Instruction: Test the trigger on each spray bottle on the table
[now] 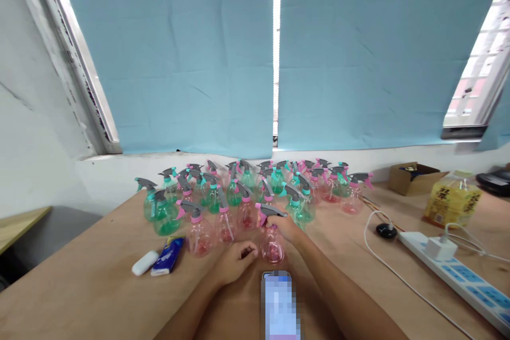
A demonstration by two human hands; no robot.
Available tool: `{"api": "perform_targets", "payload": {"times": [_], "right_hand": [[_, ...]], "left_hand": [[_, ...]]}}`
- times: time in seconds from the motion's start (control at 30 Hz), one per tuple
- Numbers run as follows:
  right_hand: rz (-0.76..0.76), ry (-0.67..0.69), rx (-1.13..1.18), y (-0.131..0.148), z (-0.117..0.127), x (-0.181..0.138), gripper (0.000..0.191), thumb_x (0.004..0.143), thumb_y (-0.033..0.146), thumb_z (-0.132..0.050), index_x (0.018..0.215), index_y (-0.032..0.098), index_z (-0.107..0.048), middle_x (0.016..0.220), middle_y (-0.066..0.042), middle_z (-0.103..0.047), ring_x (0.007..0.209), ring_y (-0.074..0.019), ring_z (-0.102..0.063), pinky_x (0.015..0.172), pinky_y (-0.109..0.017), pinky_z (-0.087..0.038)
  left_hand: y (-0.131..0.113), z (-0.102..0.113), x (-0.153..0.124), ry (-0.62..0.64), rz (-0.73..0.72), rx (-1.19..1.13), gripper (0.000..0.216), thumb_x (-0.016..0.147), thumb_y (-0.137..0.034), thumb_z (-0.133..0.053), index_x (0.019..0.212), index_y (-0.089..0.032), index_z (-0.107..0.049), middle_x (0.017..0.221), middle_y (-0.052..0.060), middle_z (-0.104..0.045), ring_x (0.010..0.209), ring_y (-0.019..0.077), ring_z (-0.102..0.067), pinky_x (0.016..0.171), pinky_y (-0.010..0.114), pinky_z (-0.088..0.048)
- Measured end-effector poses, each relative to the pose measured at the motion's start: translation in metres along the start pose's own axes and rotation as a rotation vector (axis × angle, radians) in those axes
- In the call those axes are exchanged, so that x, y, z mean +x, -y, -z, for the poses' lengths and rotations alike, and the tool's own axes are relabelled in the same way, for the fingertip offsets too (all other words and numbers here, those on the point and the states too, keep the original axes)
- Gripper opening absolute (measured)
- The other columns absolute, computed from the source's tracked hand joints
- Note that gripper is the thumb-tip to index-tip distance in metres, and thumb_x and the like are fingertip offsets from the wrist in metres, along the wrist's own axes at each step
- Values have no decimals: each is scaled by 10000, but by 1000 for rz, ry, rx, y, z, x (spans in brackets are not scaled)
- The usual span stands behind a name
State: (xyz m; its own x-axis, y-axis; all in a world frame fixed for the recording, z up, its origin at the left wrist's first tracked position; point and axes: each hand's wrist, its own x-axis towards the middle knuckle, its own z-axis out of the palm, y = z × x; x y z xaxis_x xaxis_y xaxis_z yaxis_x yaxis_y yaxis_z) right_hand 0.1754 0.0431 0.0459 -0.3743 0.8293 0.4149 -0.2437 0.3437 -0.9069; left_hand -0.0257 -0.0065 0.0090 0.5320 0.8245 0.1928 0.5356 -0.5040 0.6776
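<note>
A clear pink spray bottle (273,248) stands on the table in front of me. My right hand (279,223) is closed around its grey-and-pink spray head (271,211), just above the bottle's neck. Whether the head is fully seated on the neck I cannot tell, as my fingers cover part of the joint. My left hand (238,260) rests on the table to the left of this bottle, its fingers loosely curled, with nothing visible in them. Right behind are more spray bottles, among them a pink one (200,236) and a green one (165,218).
Several pink and green spray bottles crowd the table's back. A phone (281,305) lies near me. At left are a white case (145,263) and a blue packet (168,256). On the right are a power strip (458,276), a yellow-labelled jug (452,199) and a cardboard box (412,179).
</note>
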Motion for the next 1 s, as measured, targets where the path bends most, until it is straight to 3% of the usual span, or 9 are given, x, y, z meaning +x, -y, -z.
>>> {"api": "perform_targets", "payload": {"times": [0.33,0.77,1.0], "right_hand": [[47,41,-36,2,1,0,392,605,147,-469,873,211,-748,774,-2,-702,616,-138,-563,567,-235,-411],[13,-27,-31,-5,1,0,269,607,163,-494,756,191,-716,598,12,-616,589,-143,-546,530,-232,-375],[99,-233,-144,-21,-3,-7,242,712,181,-552,916,209,-679,690,27,-598,656,-140,-517,645,-257,-428]], "left_hand": [[3,-1,1,0,-7,4,314,973,-404,-459,906,-179,-666,872,16,-705,805,169,-623,708,242,-428],[1,-1,0,-11,-3,1,277,966,-372,-483,898,-180,-671,859,7,-703,793,162,-620,706,230,-426],[0,0,1,4,7,-6,315,962,-411,-469,907,-178,-674,884,20,-711,801,172,-619,711,243,-433]]}}
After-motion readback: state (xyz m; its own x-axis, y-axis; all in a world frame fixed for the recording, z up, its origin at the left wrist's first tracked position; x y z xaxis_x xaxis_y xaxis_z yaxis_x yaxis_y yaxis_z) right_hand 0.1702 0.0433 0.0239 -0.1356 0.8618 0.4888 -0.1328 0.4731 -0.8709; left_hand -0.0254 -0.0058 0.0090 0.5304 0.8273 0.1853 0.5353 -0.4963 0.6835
